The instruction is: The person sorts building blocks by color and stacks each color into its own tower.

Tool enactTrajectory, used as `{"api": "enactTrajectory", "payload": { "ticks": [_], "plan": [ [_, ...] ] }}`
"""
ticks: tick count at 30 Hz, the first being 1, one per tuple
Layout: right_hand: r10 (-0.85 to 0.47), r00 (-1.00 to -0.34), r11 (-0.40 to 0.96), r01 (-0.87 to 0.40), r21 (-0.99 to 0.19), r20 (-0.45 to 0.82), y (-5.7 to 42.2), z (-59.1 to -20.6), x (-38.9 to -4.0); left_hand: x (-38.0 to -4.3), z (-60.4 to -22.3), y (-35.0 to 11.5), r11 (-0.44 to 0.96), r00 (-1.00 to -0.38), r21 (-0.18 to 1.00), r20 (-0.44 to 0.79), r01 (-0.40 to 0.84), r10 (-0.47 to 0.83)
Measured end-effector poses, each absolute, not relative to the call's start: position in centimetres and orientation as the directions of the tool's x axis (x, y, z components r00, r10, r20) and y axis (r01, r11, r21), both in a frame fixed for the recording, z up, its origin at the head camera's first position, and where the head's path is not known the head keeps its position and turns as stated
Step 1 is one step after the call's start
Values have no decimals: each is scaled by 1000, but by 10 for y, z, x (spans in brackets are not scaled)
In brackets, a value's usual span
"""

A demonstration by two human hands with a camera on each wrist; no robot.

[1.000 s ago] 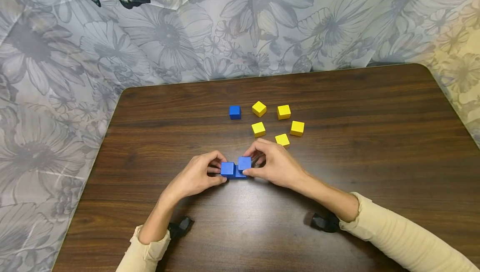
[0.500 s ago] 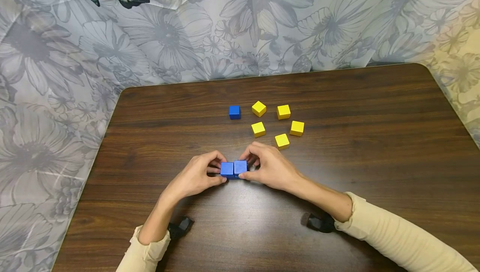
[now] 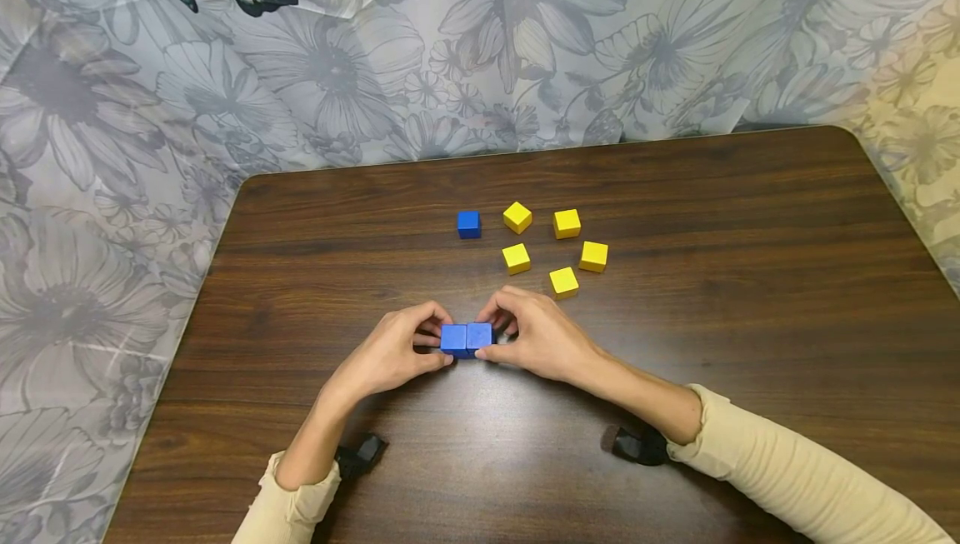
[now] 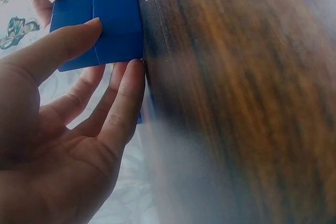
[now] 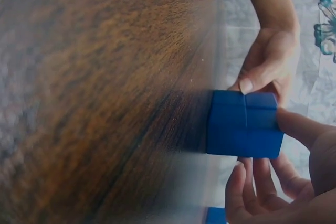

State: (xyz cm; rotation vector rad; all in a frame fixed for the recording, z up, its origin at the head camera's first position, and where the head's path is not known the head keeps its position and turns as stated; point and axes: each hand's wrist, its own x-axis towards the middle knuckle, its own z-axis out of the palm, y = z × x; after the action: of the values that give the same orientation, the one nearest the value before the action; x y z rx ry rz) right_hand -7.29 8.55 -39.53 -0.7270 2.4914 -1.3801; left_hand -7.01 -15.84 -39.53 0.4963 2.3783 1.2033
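Four-square, a small blue block stack sits on the table, two layers high and two blocks wide. My left hand (image 3: 393, 348) holds its left end, thumb at the front over the seam between the upper left block (image 3: 453, 337) and the lower left block (image 4: 118, 19), fingertips behind. From the other side my right hand (image 3: 540, 334) pinches the upper right block (image 3: 479, 336) between thumb and fingers. That block rests on the lower right block (image 5: 226, 124), beside the upper left one. In the head view the upper blocks mostly hide the lower ones.
Beyond the hands lie one loose blue block (image 3: 468, 225) and several yellow blocks, the nearest yellow block (image 3: 564, 282) just behind my right hand. The dark wooden table (image 3: 720, 277) ends at a floral cloth (image 3: 517, 44). Black devices sit at both wrists.
My right hand has moved left and lowered its blue block onto the lower right one, against the upper left block. The left hand has stayed in place.
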Motion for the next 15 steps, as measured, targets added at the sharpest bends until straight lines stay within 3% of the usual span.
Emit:
{"api": "enactTrajectory", "payload": {
  "ticks": [15],
  "plan": [
    [-544,-838,401,-314,-861,52,85,-397,-73,-69,-395,-158,567,-849,814,-210,123,485]
  ]
}}
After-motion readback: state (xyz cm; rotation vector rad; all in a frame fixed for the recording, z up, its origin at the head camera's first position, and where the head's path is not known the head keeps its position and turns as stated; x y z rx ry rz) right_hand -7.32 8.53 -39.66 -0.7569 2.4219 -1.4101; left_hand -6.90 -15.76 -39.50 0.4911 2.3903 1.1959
